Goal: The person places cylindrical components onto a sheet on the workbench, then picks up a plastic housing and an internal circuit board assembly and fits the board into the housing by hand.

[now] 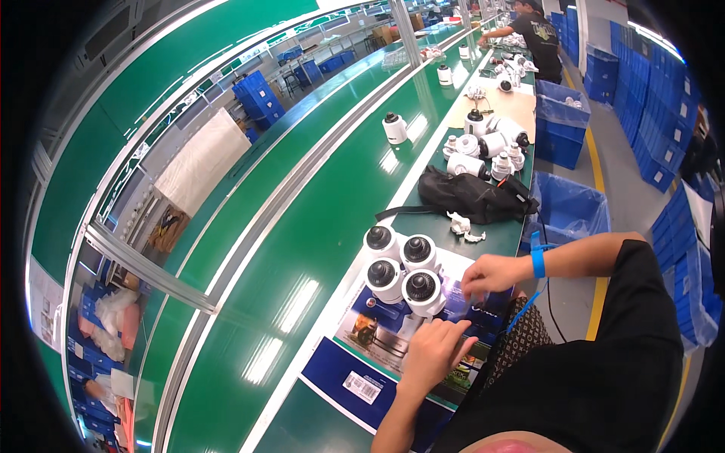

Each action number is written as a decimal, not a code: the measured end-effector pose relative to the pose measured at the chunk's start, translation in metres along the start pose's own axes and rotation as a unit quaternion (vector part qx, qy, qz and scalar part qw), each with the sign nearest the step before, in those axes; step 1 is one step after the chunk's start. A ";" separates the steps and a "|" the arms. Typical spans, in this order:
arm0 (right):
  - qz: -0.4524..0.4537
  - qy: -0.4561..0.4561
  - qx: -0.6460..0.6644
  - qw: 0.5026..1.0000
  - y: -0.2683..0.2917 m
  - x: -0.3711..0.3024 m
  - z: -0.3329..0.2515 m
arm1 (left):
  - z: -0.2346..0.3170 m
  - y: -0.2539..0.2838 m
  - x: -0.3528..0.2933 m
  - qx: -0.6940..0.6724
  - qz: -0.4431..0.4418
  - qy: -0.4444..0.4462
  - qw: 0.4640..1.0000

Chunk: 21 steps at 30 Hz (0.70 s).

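Note:
My left hand (434, 351) is low over a printed cardboard sheet (362, 332), thumb apart from the fingers, with no held thing showing. My right hand (491, 275) is at the sheet's right side, fingers bent together; whatever is in them is too small to make out. A blue wrist strap (537, 260) with a cord is on my right wrist. Just beyond my left hand, several white cylindrical housings with black ribbed tops stand grouped on the sheet, the nearest housing (424, 293) closest to my fingers.
A black bag (476, 198) and crumpled white paper (464, 226) lie beyond the sheet. Farther off are piled white housings (495, 143). Left runs a green conveyor belt (325, 219) carrying a white housing (394, 128). Blue bins (566, 204) stand right; a person (536, 38) works far ahead.

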State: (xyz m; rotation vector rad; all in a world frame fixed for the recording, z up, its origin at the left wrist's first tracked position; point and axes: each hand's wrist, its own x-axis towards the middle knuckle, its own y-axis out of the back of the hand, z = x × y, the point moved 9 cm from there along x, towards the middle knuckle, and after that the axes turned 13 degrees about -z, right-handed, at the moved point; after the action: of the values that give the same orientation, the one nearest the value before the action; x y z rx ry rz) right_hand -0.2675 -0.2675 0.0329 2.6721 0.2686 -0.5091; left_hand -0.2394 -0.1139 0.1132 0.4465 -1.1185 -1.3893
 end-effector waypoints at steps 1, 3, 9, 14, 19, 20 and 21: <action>0.006 -0.017 -0.003 1.000 0.008 -0.003 0.007 | -0.001 -0.008 0.001 -0.004 -0.011 -0.006 1.000; 0.018 -0.071 0.030 0.997 0.019 -0.005 0.035 | -0.007 -0.037 0.002 -0.036 -0.037 -0.026 0.998; -0.014 -0.067 -0.085 0.994 0.023 0.004 0.061 | -0.040 -0.103 -0.009 -0.078 -0.074 -0.013 0.994; -0.001 -0.112 -0.022 0.993 0.035 0.011 0.093 | -0.046 -0.099 -0.008 -0.124 -0.035 -0.002 0.992; 0.001 -0.177 0.000 0.984 0.041 0.018 0.101 | -0.047 -0.099 -0.006 -0.132 -0.026 -0.008 0.991; -0.001 -0.189 0.000 0.982 0.042 0.020 0.101 | -0.047 -0.099 -0.007 -0.135 -0.026 -0.008 0.990; -0.003 -0.200 0.001 0.980 0.042 0.021 0.100 | -0.047 -0.098 -0.007 -0.132 -0.027 -0.003 0.991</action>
State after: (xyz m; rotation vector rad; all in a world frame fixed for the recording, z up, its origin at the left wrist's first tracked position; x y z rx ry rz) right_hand -0.2684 -0.3457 -0.0458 2.4971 0.1574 -1.0276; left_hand -0.2524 -0.1440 0.0089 0.2837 -0.9157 -1.5625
